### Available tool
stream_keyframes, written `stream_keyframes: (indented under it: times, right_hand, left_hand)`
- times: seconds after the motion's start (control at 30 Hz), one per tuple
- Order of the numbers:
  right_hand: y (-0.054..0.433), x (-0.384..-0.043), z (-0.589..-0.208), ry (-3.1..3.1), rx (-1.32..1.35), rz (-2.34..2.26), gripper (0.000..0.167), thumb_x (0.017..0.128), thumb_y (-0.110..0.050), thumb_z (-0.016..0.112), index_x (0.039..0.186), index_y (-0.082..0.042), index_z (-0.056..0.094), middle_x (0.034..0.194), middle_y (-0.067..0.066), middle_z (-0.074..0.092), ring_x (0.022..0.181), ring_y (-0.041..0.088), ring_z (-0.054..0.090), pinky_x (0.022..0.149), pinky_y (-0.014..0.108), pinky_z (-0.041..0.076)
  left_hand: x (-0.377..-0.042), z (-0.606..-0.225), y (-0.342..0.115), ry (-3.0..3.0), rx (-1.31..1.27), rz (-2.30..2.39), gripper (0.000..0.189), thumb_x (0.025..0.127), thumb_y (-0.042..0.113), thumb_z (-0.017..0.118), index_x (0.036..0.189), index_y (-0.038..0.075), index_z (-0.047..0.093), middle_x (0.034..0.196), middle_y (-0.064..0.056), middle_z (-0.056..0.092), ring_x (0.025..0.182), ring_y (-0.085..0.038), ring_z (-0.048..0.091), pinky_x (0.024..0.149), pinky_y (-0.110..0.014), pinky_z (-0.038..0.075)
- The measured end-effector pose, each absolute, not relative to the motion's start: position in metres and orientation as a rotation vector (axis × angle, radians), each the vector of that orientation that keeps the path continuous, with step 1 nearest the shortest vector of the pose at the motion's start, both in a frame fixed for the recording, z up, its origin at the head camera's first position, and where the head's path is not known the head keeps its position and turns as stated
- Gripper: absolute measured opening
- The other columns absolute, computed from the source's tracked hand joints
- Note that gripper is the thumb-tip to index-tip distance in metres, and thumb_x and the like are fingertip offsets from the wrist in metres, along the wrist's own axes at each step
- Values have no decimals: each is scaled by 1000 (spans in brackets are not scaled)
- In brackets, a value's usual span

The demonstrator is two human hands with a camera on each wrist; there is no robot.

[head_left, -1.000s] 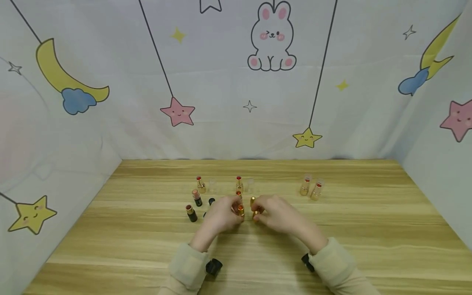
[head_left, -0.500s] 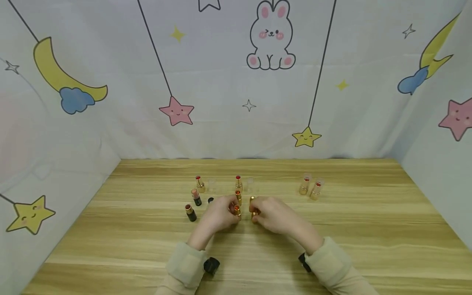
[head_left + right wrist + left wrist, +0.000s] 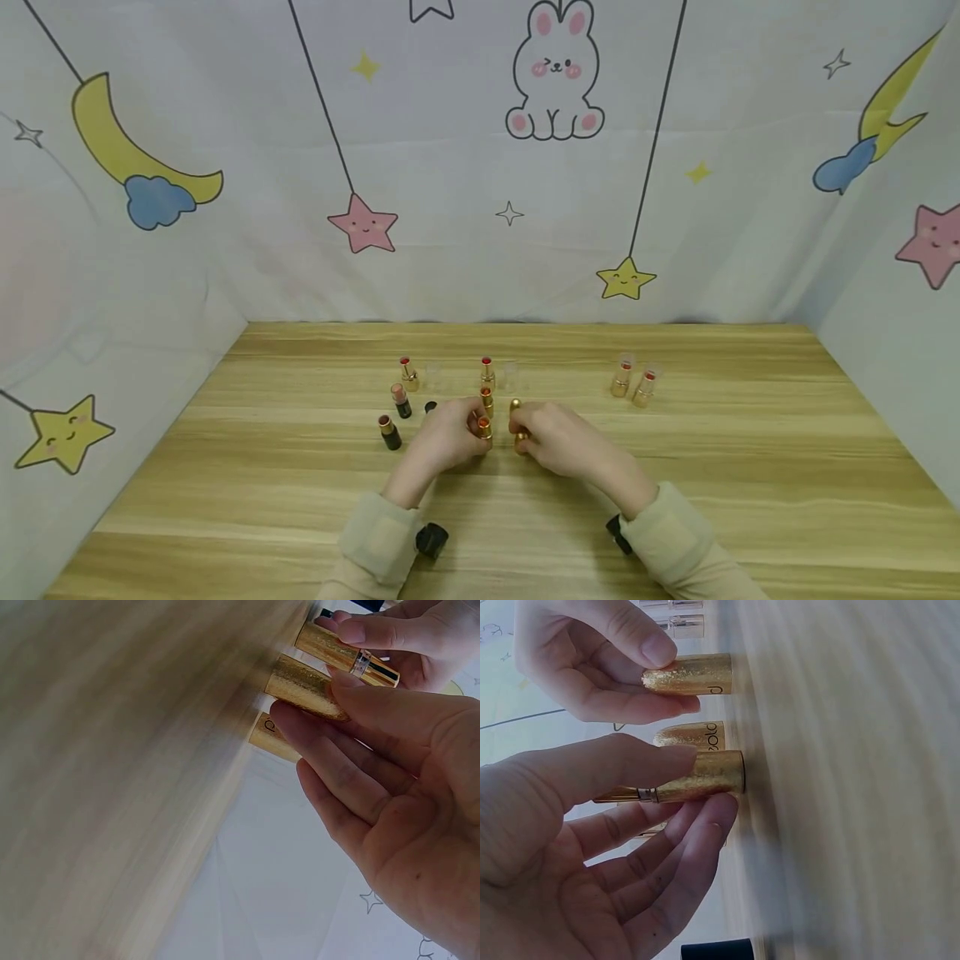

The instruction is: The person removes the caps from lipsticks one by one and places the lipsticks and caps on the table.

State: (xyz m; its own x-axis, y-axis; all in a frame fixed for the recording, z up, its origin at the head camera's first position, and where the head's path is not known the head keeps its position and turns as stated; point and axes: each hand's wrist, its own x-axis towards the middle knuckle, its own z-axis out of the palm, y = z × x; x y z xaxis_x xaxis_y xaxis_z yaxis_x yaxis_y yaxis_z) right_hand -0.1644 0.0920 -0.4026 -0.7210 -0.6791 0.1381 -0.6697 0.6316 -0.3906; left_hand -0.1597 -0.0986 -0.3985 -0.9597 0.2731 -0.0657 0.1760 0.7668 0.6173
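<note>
In the head view, my left hand pinches an open gold lipstick with an orange-red tip, standing upright. The left wrist view has its gold base between thumb and fingers, the lower end close to the tabletop. My right hand grips a rounded gold cap by thumb and fingers, just right of that lipstick. Behind the hands stand a second open gold lipstick and a second gold cap, the latter partly covered by the right fingers.
Left of the hands stand black-based lipsticks, with a black cap partly behind my left hand. Farther back are two uncapped lipsticks beside clear caps. Two clear-capped lipsticks stand right on the wooden table.
My left hand has shifted slightly left with the gold lipstick over the last second. The right hand keeps its grip on the cap, almost still.
</note>
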Motion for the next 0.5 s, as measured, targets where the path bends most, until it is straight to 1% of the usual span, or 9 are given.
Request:
stream_keyframes:
  times: [0.27,0.5]
  right_hand:
    - [92,-163,-400,2812,-1149,-656,10,83,-6,70,92,-6,65,85,1,67,73,9,60,63,23,49]
    - [93,-162,-400,2862,-1183,-613,14,82,-9,71,95,-8,67,89,1,70,74,9,62,64,24,50]
  left_hand:
    - [-161,-397,-98,2839,367,890,20,71,6,76,82,11,60,69,1,56,61,-13,48,55,-25,37]
    - [-157,-391,-98,2846,337,862,21,72,10,77,88,12,63,75,0,60,65,-14,51,57,-27,40]
